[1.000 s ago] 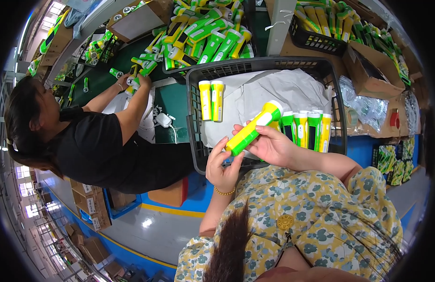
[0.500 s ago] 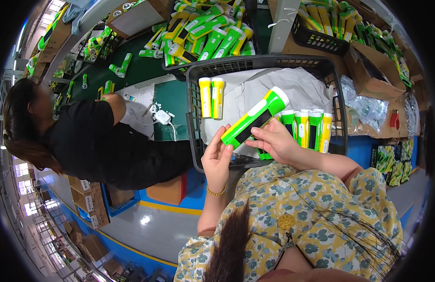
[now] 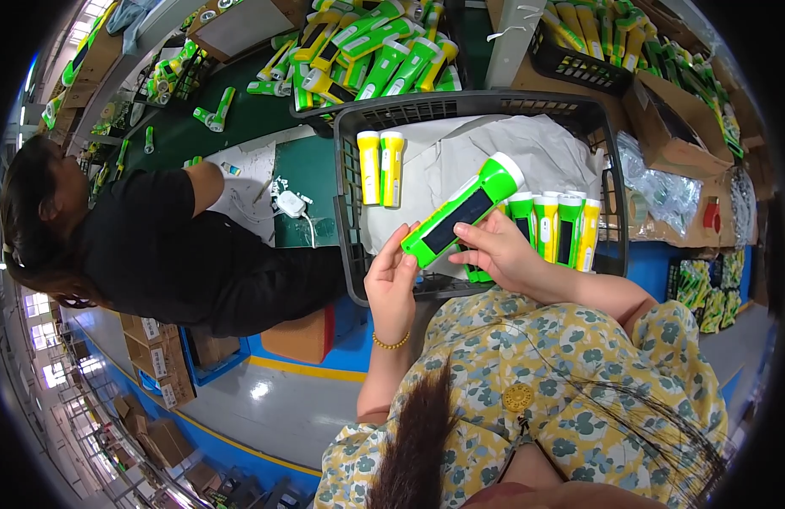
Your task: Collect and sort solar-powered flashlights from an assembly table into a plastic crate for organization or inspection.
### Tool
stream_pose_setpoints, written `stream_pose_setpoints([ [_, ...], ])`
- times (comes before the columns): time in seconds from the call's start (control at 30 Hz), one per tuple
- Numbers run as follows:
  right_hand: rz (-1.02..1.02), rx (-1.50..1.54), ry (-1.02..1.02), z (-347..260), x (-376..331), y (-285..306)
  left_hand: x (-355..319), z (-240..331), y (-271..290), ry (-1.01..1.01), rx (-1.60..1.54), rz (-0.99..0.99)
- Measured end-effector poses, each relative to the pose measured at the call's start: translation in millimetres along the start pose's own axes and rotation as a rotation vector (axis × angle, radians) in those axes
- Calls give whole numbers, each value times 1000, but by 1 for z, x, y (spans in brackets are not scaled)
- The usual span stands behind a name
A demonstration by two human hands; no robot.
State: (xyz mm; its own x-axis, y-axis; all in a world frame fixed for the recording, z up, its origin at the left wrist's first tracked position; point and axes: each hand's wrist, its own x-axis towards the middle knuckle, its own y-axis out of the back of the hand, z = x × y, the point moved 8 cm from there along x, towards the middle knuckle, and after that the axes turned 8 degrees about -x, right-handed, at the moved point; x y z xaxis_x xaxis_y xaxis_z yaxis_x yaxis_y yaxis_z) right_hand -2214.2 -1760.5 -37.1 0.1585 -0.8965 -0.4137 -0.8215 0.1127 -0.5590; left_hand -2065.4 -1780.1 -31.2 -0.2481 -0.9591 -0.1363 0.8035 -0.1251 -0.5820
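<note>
A green and yellow flashlight (image 3: 463,209) with a white head and a dark panel along its side is held between my two hands. My left hand (image 3: 391,280) closes on its tail end. My right hand (image 3: 503,250) grips its middle from below, thumb on the dark panel. Under it lies a black plastic basket (image 3: 352,254) lined with grey paper (image 3: 448,161). Two yellow flashlights (image 3: 381,170) stand at the basket's left side. Several more flashlights (image 3: 568,231) are grouped at its right, partly behind my right hand.
Beyond the basket, a heap of green and yellow flashlights (image 3: 380,51) fills another crate. At left a co-worker in black (image 3: 172,246) sits by a white charger (image 3: 291,204) on the green bench. Cardboard boxes (image 3: 677,127) and clear plastic bags (image 3: 660,191) are at right.
The flashlight in my hands has turned about its length, so its dark panel faces up more. The co-worker's arm has drawn back slightly, and the view has shifted a little.
</note>
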Motion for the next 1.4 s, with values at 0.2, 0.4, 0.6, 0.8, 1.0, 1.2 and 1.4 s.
stream_pose_setpoints([
  [0.2,22,-6,-3,1,0,2,1,-1,-1,25,-56,18],
  [0.4,56,-31,20,6,1,3,1,-5,7,100,22,39],
  [0.6,-1,-86,30,0,3,-6,3,2,21,13,-3,62],
  [0.8,-17,-155,-68,10,1,-3,3,77,64,-539,475,384],
  [1.0,-1,-147,-90,11,-2,-2,-7,110,90,-776,621,429],
  [1.2,29,-141,-101,17,0,-1,-13,119,89,-956,778,435],
  [1.4,28,-117,-119,20,2,2,-10,112,98,-937,945,503],
])
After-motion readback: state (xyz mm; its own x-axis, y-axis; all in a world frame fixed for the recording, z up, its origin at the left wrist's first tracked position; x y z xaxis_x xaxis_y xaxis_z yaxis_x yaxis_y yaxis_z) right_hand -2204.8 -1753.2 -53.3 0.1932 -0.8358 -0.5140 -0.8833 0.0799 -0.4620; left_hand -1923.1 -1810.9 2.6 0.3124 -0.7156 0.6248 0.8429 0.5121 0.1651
